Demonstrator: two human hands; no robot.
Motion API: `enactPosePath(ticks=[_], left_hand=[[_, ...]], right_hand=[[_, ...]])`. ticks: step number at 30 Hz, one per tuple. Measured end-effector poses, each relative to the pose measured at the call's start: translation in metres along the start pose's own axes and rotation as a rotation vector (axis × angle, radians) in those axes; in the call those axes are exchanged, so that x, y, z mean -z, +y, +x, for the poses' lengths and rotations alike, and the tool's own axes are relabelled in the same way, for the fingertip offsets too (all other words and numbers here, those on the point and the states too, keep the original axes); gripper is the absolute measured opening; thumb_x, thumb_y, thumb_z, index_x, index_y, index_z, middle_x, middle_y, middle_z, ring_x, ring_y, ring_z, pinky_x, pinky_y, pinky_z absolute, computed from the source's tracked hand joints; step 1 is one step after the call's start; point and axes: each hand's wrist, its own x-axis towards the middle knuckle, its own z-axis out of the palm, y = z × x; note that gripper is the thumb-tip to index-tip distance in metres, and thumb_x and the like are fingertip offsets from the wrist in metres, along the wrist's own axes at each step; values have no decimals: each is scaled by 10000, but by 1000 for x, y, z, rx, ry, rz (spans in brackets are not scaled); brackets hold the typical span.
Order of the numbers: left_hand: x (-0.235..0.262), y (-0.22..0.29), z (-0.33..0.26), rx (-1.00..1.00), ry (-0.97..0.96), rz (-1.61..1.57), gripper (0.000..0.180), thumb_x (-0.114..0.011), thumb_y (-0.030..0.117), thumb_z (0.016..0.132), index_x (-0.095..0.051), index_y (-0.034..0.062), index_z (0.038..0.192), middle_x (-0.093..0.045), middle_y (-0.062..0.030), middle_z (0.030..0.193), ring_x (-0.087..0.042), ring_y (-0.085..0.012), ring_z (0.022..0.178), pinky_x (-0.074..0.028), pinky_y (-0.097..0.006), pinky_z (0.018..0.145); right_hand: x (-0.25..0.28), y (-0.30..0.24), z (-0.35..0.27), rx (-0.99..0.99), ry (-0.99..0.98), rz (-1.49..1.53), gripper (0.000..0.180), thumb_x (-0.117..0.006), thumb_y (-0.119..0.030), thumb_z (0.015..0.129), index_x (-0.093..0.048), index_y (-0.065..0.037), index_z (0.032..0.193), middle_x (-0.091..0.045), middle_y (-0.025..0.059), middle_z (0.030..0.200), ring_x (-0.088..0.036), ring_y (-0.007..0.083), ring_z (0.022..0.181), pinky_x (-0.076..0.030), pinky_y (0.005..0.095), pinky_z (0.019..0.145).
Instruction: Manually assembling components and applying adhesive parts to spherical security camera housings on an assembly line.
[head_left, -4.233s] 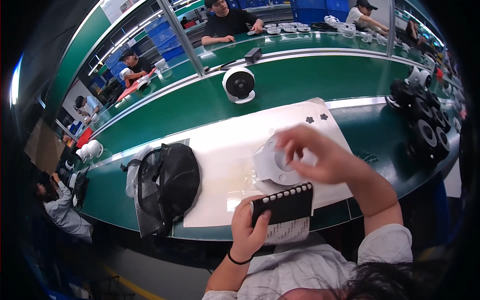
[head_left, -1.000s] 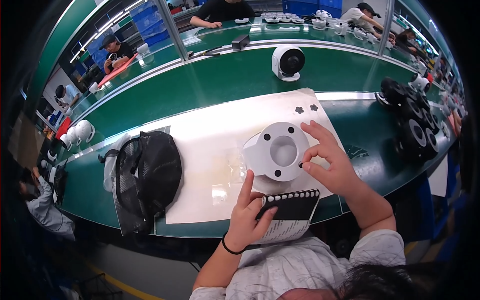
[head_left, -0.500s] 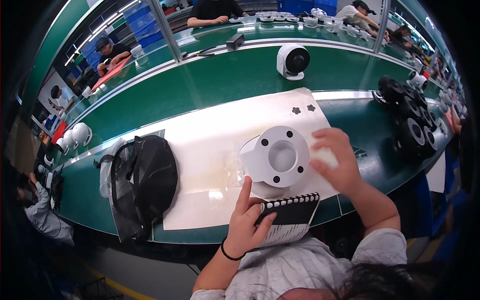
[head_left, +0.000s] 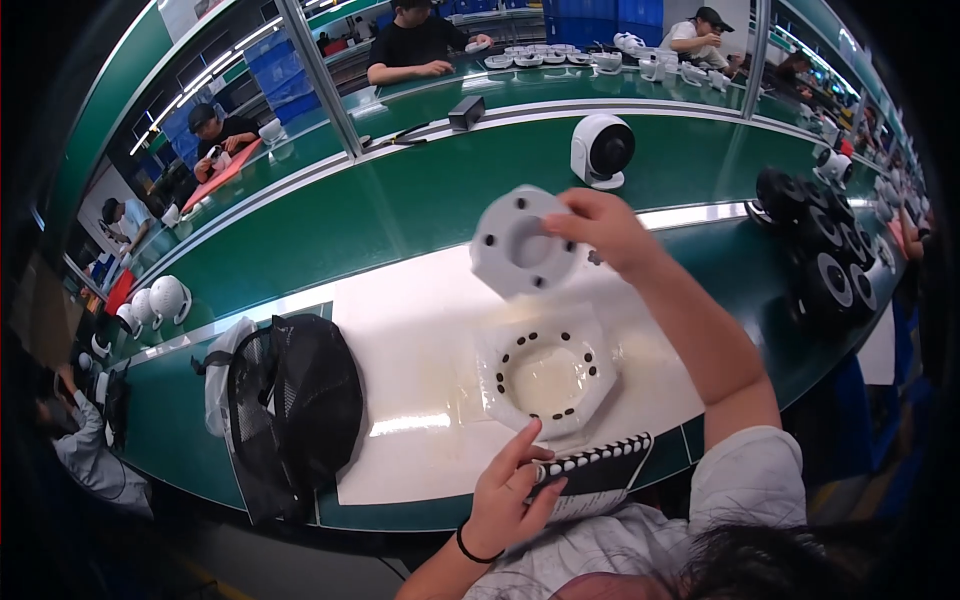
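Note:
My right hand (head_left: pixel 612 232) grips the edge of a white round-cornered housing (head_left: pixel 497 262), raised and tilted above the mat. Its face has a round recess with several black dots around it, and motion blurs it a little. Below stands a white octagonal ring-shaped holder (head_left: pixel 490 395) with small black ovals around its opening. My left hand (head_left: pixel 508 495) pinches a black sheet (head_left: pixel 597 478) edged with a row of white round pads, its thumb lying over the sheet. The left index finger points up at the near rim of the holder.
A white paper mat (head_left: pixel 400 350) covers the bench. Black mesh bags (head_left: pixel 300 400) lie at left; black round units (head_left: pixel 825 240) crowd the right. A white camera with a black front (head_left: pixel 603 150) stands on the green belt (head_left: pixel 430 200). People work across the line.
My right hand has taken hold of the white housing and lifted it up and away, uncovering the ring-shaped holder. My left hand stays on the sheet near the holder.

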Motion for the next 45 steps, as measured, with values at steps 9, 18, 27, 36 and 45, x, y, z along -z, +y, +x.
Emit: enactPosePath(ticks=[9, 18, 27, 36, 45], left_hand=[[6, -1, -4, 96, -22, -29, 237, -664, 15, 697, -437, -31, 648, -503, -222, 1173, -619, -237, 796, -495, -296, 673], [7, 1, 0, 121, -55, -11, 176, -654, 32, 712, -502, -56, 711, -552, -187, 1106, -605, -249, 785, -489, -300, 674], [10, 6, -2, 227, -27, 10, 216, -630, 71, 750, -466, -57, 692, -556, -187, 1089, -561, -287, 835, -436, -298, 743], [14, -1, -9, 200, -31, 42, 200, -624, 65, 744, -485, -79, 739, -570, -189, 1055, -555, -279, 814, -432, -300, 720], [7, 5, -5, 290, -89, 0, 145, -590, 82, 755, -584, -35, 840, -563, -157, 1047, -548, -227, 854, -422, -308, 759]], right_hand=[[-32, 138, 122, 516, 243, -1561, 108, -570, -147, 750, -651, -76, 749, -579, 58, 809, -562, 216, 817, -455, 338, 698], [-14, 137, 96, 81, -1, -1362, 379, -456, -371, 863, -608, -42, 975, -592, 116, 1038, -560, 248, 958, -457, 356, 791], [8, 124, 60, -72, -264, -1251, 541, -375, -405, 895, -379, -20, 1275, -317, 169, 1369, -275, 297, 1285, -220, 372, 1053], [-10, 115, 12, 21, -204, -1233, 400, -478, -354, 840, -525, -35, 1077, -476, 149, 1232, -420, 272, 1186, -341, 417, 946], [2, 126, 1, 175, -109, -1135, 325, -465, -331, 850, -550, -78, 1035, -501, 108, 1195, -429, 258, 1173, -339, 417, 933]])
